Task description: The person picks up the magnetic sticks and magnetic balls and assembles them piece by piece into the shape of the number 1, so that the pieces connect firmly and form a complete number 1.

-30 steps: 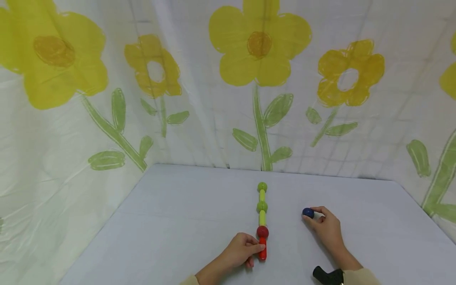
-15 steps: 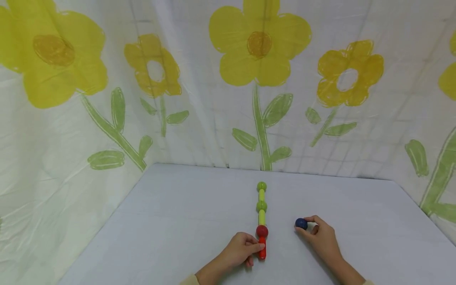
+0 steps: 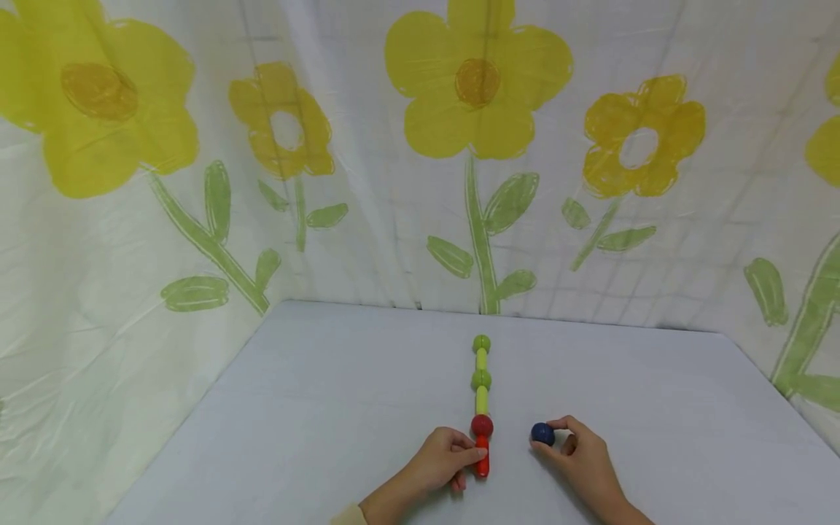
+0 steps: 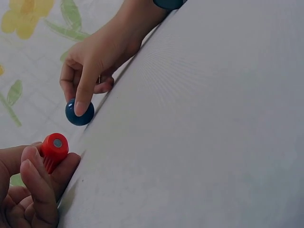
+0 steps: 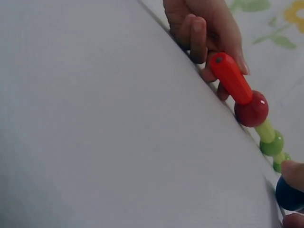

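My left hand (image 3: 441,459) pinches a red rod (image 3: 482,461) between thumb and fingers. This rod forms the near end of a straight chain on the table: a red ball (image 3: 482,426), then yellow-green rods (image 3: 482,399) alternating with green balls (image 3: 481,379). In the left wrist view, a small grey metal disc (image 4: 57,143) shows in the rod's free end. My right hand (image 3: 581,459) holds a dark blue ball (image 3: 542,434) between thumb and index finger, to the right of the red rod and apart from it.
The pale table (image 3: 328,379) spreads around the chain on both sides. Behind and to the left hangs a white curtain (image 3: 367,240) printed with yellow flowers, meeting the table's far edge.
My right hand has brought the blue ball left and nearer to me, closer to the red rod. The left hand keeps its pinch on the rod, and the chain stays in place.
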Action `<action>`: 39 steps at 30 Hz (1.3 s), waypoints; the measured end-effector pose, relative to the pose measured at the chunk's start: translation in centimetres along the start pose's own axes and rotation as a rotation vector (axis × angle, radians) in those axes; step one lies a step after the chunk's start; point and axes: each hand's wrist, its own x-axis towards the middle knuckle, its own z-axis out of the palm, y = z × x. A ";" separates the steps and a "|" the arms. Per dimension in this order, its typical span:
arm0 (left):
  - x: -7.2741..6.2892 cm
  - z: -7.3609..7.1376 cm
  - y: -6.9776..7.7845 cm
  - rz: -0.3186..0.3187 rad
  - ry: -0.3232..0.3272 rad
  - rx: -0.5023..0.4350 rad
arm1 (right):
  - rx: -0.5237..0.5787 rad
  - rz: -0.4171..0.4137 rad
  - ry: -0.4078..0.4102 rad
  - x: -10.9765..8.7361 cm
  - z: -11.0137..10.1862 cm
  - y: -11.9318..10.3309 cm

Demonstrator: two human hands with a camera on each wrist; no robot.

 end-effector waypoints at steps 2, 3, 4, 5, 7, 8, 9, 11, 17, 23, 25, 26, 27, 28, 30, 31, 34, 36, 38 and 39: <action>0.0 0.0 0.0 -0.002 0.000 0.003 | 0.004 0.043 -0.033 -0.3 0.0 -0.3; 0.0 0.0 0.0 -0.003 0.001 0.007 | 0.003 0.060 -0.047 -0.5 0.1 -0.5; 0.0 0.0 0.0 -0.005 0.001 0.009 | 0.001 0.071 -0.058 -0.7 0.1 -0.6; 0.0 0.0 0.0 -0.007 0.002 0.012 | 0.001 0.088 -0.067 -0.8 0.2 -0.8; 0.0 0.0 0.0 -0.010 0.002 0.016 | 0.002 0.111 -0.080 -1.2 0.3 -1.1; 0.0 0.0 0.0 -0.012 0.002 0.017 | 0.000 0.116 -0.087 -1.4 0.4 -1.3; 0.0 0.0 0.0 -0.011 0.001 0.018 | -0.001 0.116 -0.092 -1.6 0.6 -1.4; 0.0 0.0 0.0 -0.010 0.000 0.017 | 0.003 0.116 -0.104 -2.1 0.8 -1.7; 0.1 0.0 0.0 -0.013 -0.004 0.023 | 0.062 0.009 -0.118 -3.4 1.4 -2.2; 0.1 0.0 0.0 -0.014 -0.003 0.033 | 0.089 -0.088 -0.136 -4.2 1.9 -2.8; 0.1 0.0 -0.1 -0.004 -0.006 0.028 | 0.098 -0.096 -0.154 -4.4 2.0 -3.0; 0.2 0.0 -0.1 0.001 -0.007 0.024 | 0.103 -0.102 -0.161 -4.5 2.1 -3.1; 0.2 0.0 -0.2 0.005 -0.008 0.021 | 0.110 -0.106 -0.169 -4.6 2.2 -3.1; 0.2 0.0 -0.2 0.008 -0.009 0.019 | 0.118 -0.113 -0.179 -4.7 2.3 -3.2; 0.3 0.0 -0.3 0.009 -0.012 0.015 | 0.135 -0.125 -0.198 -4.8 2.5 -3.4; 0.3 -0.1 -0.3 0.008 -0.015 0.014 | 0.146 -0.132 -0.206 -4.9 2.6 -3.4; 0.4 -0.1 -0.4 0.004 -0.022 0.016 | 0.167 -0.159 -0.223 -5.1 2.9 -3.7; 0.5 -0.2 -0.5 0.007 -0.028 0.017 | 0.188 -0.170 -0.238 -5.2 3.0 -3.9; 0.5 -0.2 -0.5 0.015 -0.032 0.019 | 0.199 -0.175 -0.251 -5.4 3.2 -4.0; 0.5 -0.2 -0.5 0.020 -0.034 0.017 | 0.205 -0.171 -0.261 -5.4 3.2 -4.1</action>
